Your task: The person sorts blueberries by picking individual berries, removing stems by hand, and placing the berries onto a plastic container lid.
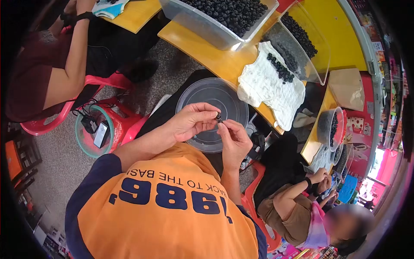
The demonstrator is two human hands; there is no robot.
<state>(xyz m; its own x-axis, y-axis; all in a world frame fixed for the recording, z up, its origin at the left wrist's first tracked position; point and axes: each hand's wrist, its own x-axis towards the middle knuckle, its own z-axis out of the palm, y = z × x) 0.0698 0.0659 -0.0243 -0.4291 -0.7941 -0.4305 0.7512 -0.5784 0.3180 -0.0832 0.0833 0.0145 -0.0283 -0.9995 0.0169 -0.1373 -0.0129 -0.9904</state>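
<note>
My left hand [196,123] and my right hand [235,141] meet in front of my chest, thumbs and fingers pinched together. Between their fingertips is a small black piece [218,117], mostly covered by the fingers. Both hands seem to grip it. Below them a round, clear plastic lid or shallow tray [205,88] lies over my lap. On the table ahead, a white cloth [258,82] bears several loose small black pieces [280,68]. Similar black pieces fill a large clear bin [200,26] and partly fill a second clear container [321,64].
A person in a dark red top sits at left on a pink chair [64,114]. Beside it, a red basket with a green rim [82,144] holds a phone [101,134]. At right another person works near a round tub [323,129] on the yellow table [185,34].
</note>
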